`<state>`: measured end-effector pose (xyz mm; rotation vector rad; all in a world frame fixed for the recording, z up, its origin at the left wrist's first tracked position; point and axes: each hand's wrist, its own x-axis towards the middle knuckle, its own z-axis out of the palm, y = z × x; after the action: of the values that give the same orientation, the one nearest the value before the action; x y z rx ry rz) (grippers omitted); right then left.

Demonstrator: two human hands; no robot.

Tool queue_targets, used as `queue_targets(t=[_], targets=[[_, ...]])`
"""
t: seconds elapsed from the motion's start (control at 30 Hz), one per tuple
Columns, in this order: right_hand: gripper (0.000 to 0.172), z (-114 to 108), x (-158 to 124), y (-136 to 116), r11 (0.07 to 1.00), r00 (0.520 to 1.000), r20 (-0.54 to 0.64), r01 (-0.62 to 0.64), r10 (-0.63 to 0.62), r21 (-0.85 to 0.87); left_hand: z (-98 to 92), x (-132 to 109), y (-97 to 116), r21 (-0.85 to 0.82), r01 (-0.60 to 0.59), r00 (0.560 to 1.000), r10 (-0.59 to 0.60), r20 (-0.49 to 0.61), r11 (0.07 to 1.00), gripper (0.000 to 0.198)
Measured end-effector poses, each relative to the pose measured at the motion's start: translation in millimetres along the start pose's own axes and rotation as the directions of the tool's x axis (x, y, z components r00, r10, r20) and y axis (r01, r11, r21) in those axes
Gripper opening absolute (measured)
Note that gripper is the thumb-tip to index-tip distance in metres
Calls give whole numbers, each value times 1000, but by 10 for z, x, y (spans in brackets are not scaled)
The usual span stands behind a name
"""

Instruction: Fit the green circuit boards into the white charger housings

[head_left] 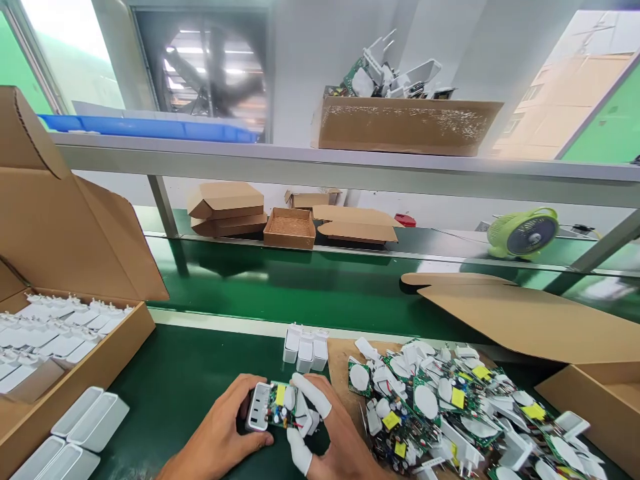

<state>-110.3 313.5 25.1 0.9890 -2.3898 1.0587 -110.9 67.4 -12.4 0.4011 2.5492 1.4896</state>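
Note:
My left hand (227, 423) grips a white plastic end piece (258, 407) with dark port slots. A circuit board (281, 404) with a yellow-wrapped component adjoins it. My right hand (333, 430), with white covers on the thumb and a finger, pinches the board's other end, where white plastic parts and a red wire show. The two hands face each other over the green work surface. To the right lies a heap of circuit boards (425, 400) with white parts. Several small white housings (306, 350) stand just beyond my hands.
An open cardboard box (145, 327) of white parts is at left, with white trays (97, 421) before it. Another cardboard box (600, 400) is at right. Behind are flat boxes (227, 203), a green fan (523, 233) and a shelf (300, 160) bearing a filled carton (400, 125).

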Motion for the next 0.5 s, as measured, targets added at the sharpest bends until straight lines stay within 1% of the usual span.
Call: queue_targets(t=[0.07,0.13,0.2,0.33,0.5], targets=[[78,24,-15,-6,1000,999,41,0,1,-26,42,4,-43,68,-80,993,85,-79,994,61],[79,58,-27,-2,998,998,55,17,-13,-61,80,-2,-119,171,-152,972,179,-153,973,60],[79,91,-33,5,998,997,67,48,-44,-51,103,-13,-197,265,-199,946,256,-199,943,60],[81,119,-34,-3,997,995,70,69,-66,-38,106,-24,-263,365,-259,913,350,-210,894,65],[83,111,-36,-38,997,994,104,51,-45,-55,105,-18,-236,387,-296,902,390,-188,873,70]])
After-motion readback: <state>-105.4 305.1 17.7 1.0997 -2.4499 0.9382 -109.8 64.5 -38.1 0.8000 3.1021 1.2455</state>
